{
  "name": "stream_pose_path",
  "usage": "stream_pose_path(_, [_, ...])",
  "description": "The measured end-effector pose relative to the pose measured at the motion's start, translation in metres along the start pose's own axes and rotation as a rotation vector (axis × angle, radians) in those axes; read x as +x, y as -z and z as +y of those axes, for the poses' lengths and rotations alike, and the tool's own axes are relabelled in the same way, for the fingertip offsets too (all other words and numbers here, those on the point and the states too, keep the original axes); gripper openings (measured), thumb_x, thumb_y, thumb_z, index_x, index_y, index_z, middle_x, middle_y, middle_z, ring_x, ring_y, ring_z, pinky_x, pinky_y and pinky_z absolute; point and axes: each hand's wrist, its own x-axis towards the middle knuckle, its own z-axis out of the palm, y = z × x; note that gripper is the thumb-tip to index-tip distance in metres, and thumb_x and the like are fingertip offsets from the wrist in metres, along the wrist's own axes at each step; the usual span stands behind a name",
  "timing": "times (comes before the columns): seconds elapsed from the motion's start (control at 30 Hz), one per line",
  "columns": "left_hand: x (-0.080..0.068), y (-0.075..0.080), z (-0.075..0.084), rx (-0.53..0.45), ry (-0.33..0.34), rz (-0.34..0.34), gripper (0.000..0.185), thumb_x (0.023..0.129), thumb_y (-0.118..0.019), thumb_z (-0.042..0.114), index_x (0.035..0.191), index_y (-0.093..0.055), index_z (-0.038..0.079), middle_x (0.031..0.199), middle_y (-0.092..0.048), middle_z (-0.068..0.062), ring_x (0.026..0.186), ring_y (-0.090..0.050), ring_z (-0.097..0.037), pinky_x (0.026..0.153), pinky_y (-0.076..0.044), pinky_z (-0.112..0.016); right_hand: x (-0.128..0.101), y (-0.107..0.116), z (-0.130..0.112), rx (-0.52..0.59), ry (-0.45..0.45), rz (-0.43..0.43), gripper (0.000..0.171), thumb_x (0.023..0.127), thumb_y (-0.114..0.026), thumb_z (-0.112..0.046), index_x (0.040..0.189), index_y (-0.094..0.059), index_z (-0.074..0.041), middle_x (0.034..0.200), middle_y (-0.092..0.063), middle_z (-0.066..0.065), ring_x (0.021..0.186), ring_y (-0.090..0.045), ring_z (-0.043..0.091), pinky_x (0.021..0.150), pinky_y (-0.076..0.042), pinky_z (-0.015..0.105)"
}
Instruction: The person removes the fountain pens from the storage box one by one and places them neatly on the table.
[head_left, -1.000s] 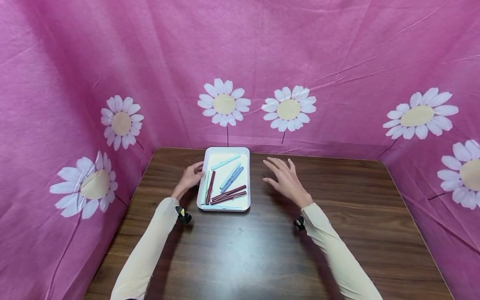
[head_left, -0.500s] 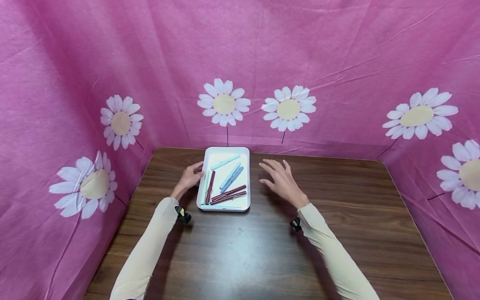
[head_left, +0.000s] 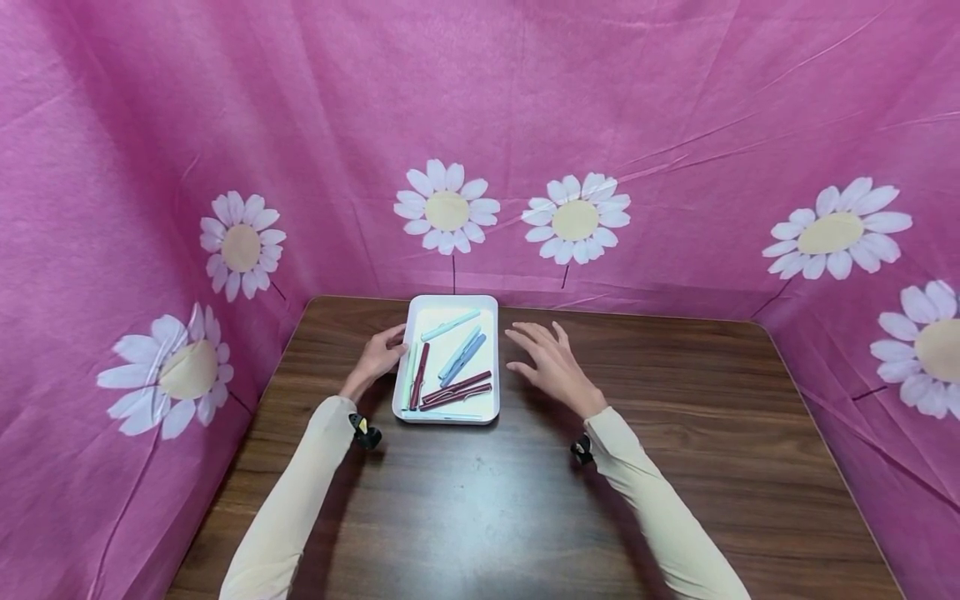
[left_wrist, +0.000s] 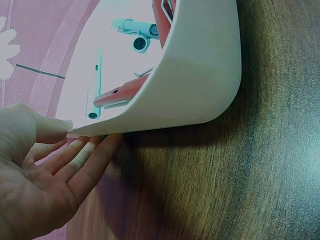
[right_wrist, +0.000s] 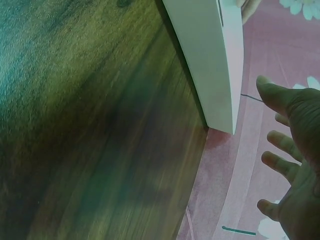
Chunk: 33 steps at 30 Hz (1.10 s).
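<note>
A white rectangular tray [head_left: 442, 302] lies on the table with several pens in it. My left hand [head_left: 381, 356] grips its left rim, thumb over the edge and fingers against the outer wall in the left wrist view. Inside are a light blue pen [head_left: 451, 325] at the back, two blue pens [head_left: 463, 357] in the middle, and dark red pens [head_left: 457, 392] toward the front. A pale green pen [head_left: 409, 379] lies along the left wall. My right hand [head_left: 553, 367] hovers just right of the tray, fingers spread, holding nothing and apart from the tray.
The brown wood-grain table [head_left: 480, 517] extends to both sides and toward me. A pink cloth [head_left: 510, 100] with white daisies hangs behind it and along both sides. Dark wrist cameras [head_left: 365, 432] sit at both cuffs.
My right hand has moved left, closer to the tray. The left hand keeps its place on the rim, and the tray and pens stay where they were.
</note>
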Motion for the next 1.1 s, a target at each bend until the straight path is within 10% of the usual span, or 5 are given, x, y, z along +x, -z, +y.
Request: stream_pose_path(1.1, [0.000,-0.004,-0.003,0.007,0.011,0.024,0.053,0.105,-0.054,0.003,0.157,-0.044,0.000,0.144,-0.058,-0.032,0.130,-0.059,-0.043,0.099,-0.059,-0.048,-0.001,-0.015,-0.013,0.031,0.018,-0.058,0.058,0.095,-0.079,-0.022,0.147,-0.060,-0.006,0.150,-0.058,0.016,0.142,-0.050,0.037,0.124,-0.018,0.070])
